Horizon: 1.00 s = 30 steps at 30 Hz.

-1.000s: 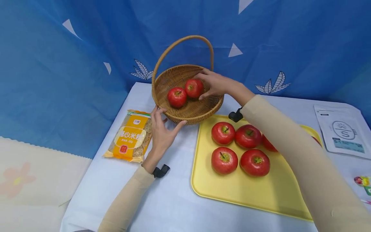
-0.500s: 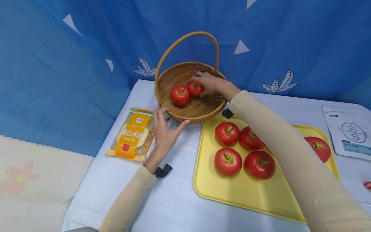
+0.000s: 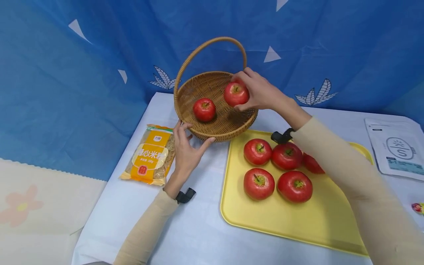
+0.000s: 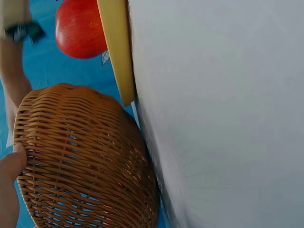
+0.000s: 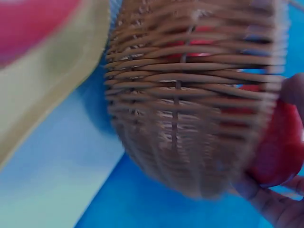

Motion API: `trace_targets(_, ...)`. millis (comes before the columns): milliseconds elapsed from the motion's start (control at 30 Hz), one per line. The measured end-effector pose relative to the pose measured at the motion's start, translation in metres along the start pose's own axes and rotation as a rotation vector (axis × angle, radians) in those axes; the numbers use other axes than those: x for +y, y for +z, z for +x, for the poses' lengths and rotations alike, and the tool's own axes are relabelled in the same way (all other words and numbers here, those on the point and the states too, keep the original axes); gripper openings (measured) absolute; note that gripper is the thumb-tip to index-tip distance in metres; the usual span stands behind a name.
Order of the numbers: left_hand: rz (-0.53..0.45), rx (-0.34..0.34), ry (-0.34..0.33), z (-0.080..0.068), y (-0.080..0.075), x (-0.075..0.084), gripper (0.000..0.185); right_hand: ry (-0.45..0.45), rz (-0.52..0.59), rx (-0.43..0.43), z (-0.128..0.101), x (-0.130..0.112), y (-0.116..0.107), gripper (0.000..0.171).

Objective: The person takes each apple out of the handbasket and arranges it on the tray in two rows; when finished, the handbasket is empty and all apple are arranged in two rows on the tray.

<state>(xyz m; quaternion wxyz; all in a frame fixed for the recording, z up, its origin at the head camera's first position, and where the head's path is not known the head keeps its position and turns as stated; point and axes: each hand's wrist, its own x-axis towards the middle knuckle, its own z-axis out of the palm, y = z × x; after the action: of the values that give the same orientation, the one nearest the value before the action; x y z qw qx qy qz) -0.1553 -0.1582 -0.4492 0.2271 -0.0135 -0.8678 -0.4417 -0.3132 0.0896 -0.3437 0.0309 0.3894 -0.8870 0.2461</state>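
The wicker basket [image 3: 212, 134], with its arched handle, leans tilted so its inside faces me. My left hand [image 3: 187, 151] holds its near-left rim, fingers and thumb spread along the edge; the thumb shows against the weave [image 4: 85, 156] in the left wrist view. Near the right side of the basket, my right hand [image 3: 260, 92] grips a red apple [image 3: 236, 93] between fingers and thumb. That apple [image 5: 280, 147] shows past the rim in the right wrist view. Another red apple [image 3: 204, 109] lies inside the basket.
A yellow tray [image 3: 281, 224] with several red apples [image 3: 259, 184] stands at the right, partly behind my right forearm. An orange food packet [image 3: 149, 154] lies left of my left hand. A white pouch [image 3: 395, 147] lies far right. Blue cloth [image 3: 205, 22] hangs behind.
My right hand has closed around the apple in the basket and lifted it up and to the right, away from the other apple. The left hand stays on the rim.
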Motion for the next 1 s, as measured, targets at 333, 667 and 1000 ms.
trace_targets(333,0.0,0.005,-0.005,0.001,0.0,0.002,0.077,0.159,-0.053,0.172,-0.142,-0.02,-0.049,0.079)
trace_targets(667,-0.006,0.001,-0.011,-0.002,0.001,0.006,0.077,0.435,-0.107,0.168,-0.284,-0.028,-0.037,0.092)
trace_targets(1000,-0.016,0.017,-0.015,-0.002,0.002,0.007,0.077,0.507,-0.049,0.117,-0.345,-0.029,0.004,0.097)
